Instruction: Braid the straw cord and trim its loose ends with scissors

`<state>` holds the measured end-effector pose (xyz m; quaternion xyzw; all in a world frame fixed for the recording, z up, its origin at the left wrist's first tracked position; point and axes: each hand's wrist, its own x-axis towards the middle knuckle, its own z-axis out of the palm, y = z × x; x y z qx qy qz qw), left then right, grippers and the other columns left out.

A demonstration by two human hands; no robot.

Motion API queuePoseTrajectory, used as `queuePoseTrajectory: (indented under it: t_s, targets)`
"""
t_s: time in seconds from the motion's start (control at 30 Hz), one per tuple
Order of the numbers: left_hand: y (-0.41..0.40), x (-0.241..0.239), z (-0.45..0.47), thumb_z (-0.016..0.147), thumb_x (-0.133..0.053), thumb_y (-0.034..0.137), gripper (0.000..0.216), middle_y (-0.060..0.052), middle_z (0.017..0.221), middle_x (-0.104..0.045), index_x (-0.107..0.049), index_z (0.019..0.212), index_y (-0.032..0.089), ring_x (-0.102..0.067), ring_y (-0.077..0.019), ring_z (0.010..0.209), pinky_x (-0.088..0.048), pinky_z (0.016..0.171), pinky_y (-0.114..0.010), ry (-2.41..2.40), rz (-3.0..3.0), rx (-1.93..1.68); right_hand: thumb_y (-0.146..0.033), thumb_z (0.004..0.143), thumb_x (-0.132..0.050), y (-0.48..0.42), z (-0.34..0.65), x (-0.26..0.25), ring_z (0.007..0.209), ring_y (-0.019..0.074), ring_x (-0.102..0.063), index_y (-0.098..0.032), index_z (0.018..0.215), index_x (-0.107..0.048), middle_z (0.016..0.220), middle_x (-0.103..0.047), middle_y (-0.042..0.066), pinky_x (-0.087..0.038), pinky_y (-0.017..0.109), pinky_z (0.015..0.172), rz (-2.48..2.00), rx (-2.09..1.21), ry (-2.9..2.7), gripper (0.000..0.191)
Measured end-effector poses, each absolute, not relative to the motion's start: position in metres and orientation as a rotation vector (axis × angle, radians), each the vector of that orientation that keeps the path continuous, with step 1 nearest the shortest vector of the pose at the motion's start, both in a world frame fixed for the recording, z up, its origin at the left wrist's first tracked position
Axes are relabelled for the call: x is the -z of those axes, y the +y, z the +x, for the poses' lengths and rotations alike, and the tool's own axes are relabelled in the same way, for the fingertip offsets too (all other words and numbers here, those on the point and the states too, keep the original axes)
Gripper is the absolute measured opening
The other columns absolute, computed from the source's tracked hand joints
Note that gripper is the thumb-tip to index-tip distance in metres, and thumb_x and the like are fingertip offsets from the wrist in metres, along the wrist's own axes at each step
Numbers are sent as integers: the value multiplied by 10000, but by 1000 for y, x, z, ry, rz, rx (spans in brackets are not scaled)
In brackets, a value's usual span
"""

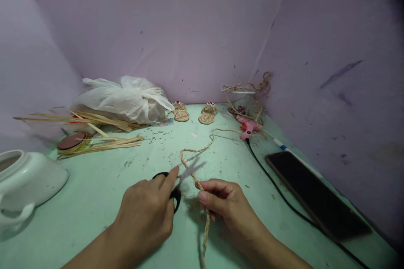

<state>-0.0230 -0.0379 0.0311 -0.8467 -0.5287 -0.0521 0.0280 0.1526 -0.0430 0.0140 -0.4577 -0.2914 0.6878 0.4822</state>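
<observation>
My left hand (147,206) is closed around black-handled scissors (176,195). Their blades, slightly blurred, point away to the upper right and look parted, close to the cord. A braided straw cord (206,231) runs up from the bottom edge through the fingers of my right hand (222,199), which pinches it between thumb and forefinger. Beyond the fingers the cord passes by the blades, bends at the middle of the table and stretches toward the glue gun. Whether the blades touch the cord, I cannot tell.
Two small woven slippers (207,114) stand near the back wall. A pink glue gun (249,126) with a black cable lies right of them, above a dark phone (315,197). Leftward are a white plastic bag (123,96), straw strips (110,147), a round tin (72,141) and a white teapot (41,176).
</observation>
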Motion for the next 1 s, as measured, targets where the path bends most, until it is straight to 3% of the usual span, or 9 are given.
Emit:
queuePoseTrajectory:
  t_s: [0.1, 0.2, 0.33, 0.53, 0.83, 1.0]
  targets:
    - [-34, -35, -29, 770, -379, 218, 474, -74, 963, -633, -363, 1243, 188, -605, -224, 723, -443, 605, -351, -1759, -2549, 347, -245, 516, -770, -43, 153, -14, 384, 43, -411, -104, 714, -686, 470, -568, -5, -299, 189, 408, -1079, -1786, -619, 257]
    - [-34, -37, -30, 738, -410, 218, 495, -74, 948, -620, -363, 1230, 194, -581, -209, 738, -432, 635, -345, -1516, -2663, 505, -220, 532, -765, -41, 154, -13, 408, 45, -443, -102, 721, -681, 506, -584, 3, -326, 170, 412, -1011, -1828, -529, 238]
    - [-36, -36, -26, 690, -435, 183, 546, -88, 903, -580, -363, 1231, 159, -532, -217, 737, -402, 628, -352, -1293, -2728, 370, -179, 541, -758, -38, 157, -12, 443, 54, -492, -107, 644, -662, 531, -597, 6, -354, 148, 411, -959, -1813, -479, 158]
    - [-35, -33, -24, 687, -438, 165, 553, -103, 907, -554, -377, 1236, 136, -507, -226, 766, -393, 663, -374, -1308, -2750, 217, -123, 499, -763, -39, 156, -11, 455, 68, -531, -132, 662, -664, 536, -621, 9, -371, 140, 411, -955, -1794, -427, 192]
    - [-38, -31, -24, 691, -417, 122, 548, -83, 892, -588, -375, 1236, 156, -528, -201, 709, -412, 641, -353, -1359, -2806, 192, -153, 568, -733, -41, 156, -12, 476, 46, -505, -120, 699, -676, 578, -594, -5, -339, 138, 426, -944, -1806, -543, 148]
    - [-37, -36, -26, 710, -402, 102, 391, -9, 754, -615, -499, 1077, 196, -543, -142, 631, -417, 598, -265, -1588, -3001, 721, -156, 606, -709, -42, 157, -11, 479, 51, -500, -116, 680, -636, 582, -569, -10, -342, 141, 419, -931, -1828, -546, 112]
